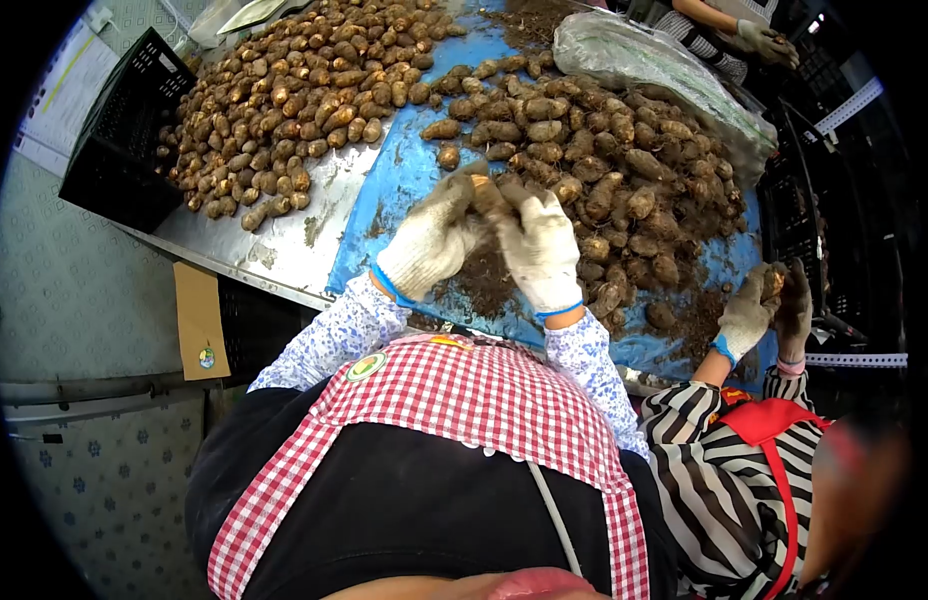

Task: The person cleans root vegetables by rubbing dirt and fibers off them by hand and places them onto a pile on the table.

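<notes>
My left hand (436,232), in a white knitted glove with soiled fingers, is closed on a brown root (481,187) over the blue sheet. Against the same root, from the right, my right hand (537,240) in a matching glove has its fingers bent; they partly hide the root. Just beyond and to the right lies a large pile of soil-covered roots (604,150) on the blue sheet (384,205). Loose dark soil lies beneath my hands.
Cleaner-looking roots (314,75) are heaped on the metal table (319,220) at the left, beside a black crate (134,140). A plastic bag (654,75) rests behind the right pile. At the right, a co-worker's gloved hands (769,305) hold a root; another person's glove (767,42) shows farther back.
</notes>
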### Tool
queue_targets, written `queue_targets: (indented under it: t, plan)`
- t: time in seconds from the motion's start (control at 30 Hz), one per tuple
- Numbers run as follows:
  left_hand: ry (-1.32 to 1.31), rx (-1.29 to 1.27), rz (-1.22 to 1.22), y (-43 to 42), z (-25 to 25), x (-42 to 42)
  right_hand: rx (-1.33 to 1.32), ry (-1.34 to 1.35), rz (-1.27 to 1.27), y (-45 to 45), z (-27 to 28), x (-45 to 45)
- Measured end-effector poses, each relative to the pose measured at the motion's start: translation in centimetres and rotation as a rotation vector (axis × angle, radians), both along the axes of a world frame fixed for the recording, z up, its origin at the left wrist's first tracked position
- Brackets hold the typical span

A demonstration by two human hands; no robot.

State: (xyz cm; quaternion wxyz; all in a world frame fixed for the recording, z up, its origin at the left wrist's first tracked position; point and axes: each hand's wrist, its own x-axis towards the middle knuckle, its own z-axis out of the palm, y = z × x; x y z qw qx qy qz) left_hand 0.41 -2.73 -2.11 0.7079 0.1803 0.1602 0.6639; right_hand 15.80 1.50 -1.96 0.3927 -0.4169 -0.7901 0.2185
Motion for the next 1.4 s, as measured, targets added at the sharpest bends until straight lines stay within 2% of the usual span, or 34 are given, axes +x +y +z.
queue_targets:
  t: [0.03, 0.1, 0.17, 0.23, 0.33, 0.37, 0.43, 0.5, 0.6, 0.63, 0.73, 0.8, 0.87, 0.9, 1.0, 1.03, 1.1, 1.13, 1.17, 1.23, 1.27, 1.3, 1.37, 1.4]
  plan:
    - [-0.004, -0.055, -0.042, -0.5, 1.5, 0.4, -0.175, 0.284, 0.071, 0.5, -0.7, 0.0]
    - [0.218, -0.023, -0.096, -1.5, 2.4, -0.1, -0.221, 0.106, 0.049, -0.2, 0.4, 2.5]
    - [0.377, -0.034, -0.069, -2.2, 3.4, -0.4, -0.264, 0.177, 0.130, -0.8, 1.0, 2.5]
    - [0.647, 0.127, -0.053, -1.9, 2.6, -1.8, -0.263, 0.140, 0.187, -1.3, 2.3, 2.6]
    - [0.825, 0.153, -0.111, -2.0, 4.0, -2.6, -0.256, 0.270, 0.283, -1.3, 2.1, 2.5]
    - [0.868, 0.114, -0.086, -2.3, 4.9, -2.0, -0.364, 0.254, 0.267, -1.3, 2.0, 2.3]
    - [0.917, 0.068, -0.039, -2.6, 5.8, -1.3, -0.025, 0.165, 0.230, -1.7, 2.1, 2.5]
    - [0.958, 0.036, 0.020, -2.9, 5.6, -0.7, 0.107, 0.119, 0.256, -1.9, 1.9, 2.4]
    - [1.078, -0.049, 0.150, -2.1, 4.4, 0.2, 0.004, 0.111, 0.397, -1.4, 1.6, 1.5]
    - [1.127, -0.087, 0.200, -1.9, 4.1, 0.4, 0.112, 0.062, 0.362, -2.2, 2.7, 1.2]
    - [0.893, -0.233, 0.090, -1.8, 5.2, 0.7, 0.010, 0.140, 0.321, -2.5, 2.2, 0.9]
    - [1.011, -0.009, 0.086, -1.5, 3.4, -0.4, 0.049, 0.197, 0.277, -2.5, 1.3, 1.6]
    - [0.281, -0.266, -0.130, -0.7, 2.8, -1.3, 0.028, 0.226, 0.280, -2.1, 1.6, 2.3]
    - [0.296, -0.188, -0.129, -1.2, 4.0, -0.6, 0.010, 0.195, 0.283, -1.7, 1.3, 2.8]
    - [0.929, -0.277, -0.202, -0.8, 3.8, -1.6, -0.059, 0.262, 0.310, -1.5, 0.7, 2.9]
    - [0.819, -0.239, -0.283, -1.6, 4.4, -2.0, -0.011, 0.241, 0.319, -1.8, 1.4, 2.7]
    - [1.318, -0.066, -0.158, -2.7, 5.9, -0.8, -0.250, 0.279, 0.334, -1.9, 1.1, 2.0]
    - [1.272, 0.070, 0.031, -2.2, 4.2, -0.1, -0.361, 0.300, 0.336, -1.8, 1.1, 1.7]
    - [1.234, 0.212, 0.213, -1.7, 2.4, 0.6, -0.220, 0.270, 0.243, -2.1, 1.2, 1.3]
    - [0.985, 0.164, 0.180, -1.6, -0.9, 0.1, -0.306, 0.173, 0.131, -2.1, 0.1, 1.2]
    - [1.056, 0.313, 0.245, -1.4, -1.9, 0.4, -0.349, 0.125, 0.074, -2.0, -0.3, 1.1]
    - [1.117, 0.459, 0.320, -1.3, -2.2, 0.8, -0.192, 0.554, 0.266, -1.7, 0.6, 0.5]
    - [1.521, 0.308, 0.303, -2.9, 2.2, 2.0, 0.021, 0.190, 0.193, -0.2, -3.4, 2.1]
    - [1.722, 0.224, 0.291, -3.4, 3.8, 2.3, -0.568, 0.411, 0.329, -0.3, -1.9, 2.1]
